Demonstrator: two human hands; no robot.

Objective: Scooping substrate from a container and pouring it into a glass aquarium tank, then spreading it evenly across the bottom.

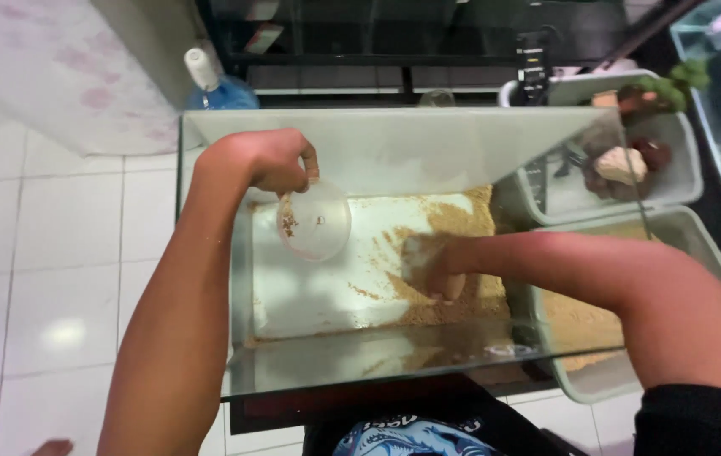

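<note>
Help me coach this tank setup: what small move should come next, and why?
Probably sweep the right hand leftward, pushing sand across the bare white bottom of the glass tank. The sand is heaped on the right side only, and the left hand holds a nearly empty clear cup.

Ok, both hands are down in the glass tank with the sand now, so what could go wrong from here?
1. The left hand holds a clear plastic cup tilted over the bare tank floor; leftover grains may drop where sand isn't wanted.
2. The right hand presses into the sand, forearm close to the glass tank wall; a knock could scrape skin or jolt the tank.
</note>
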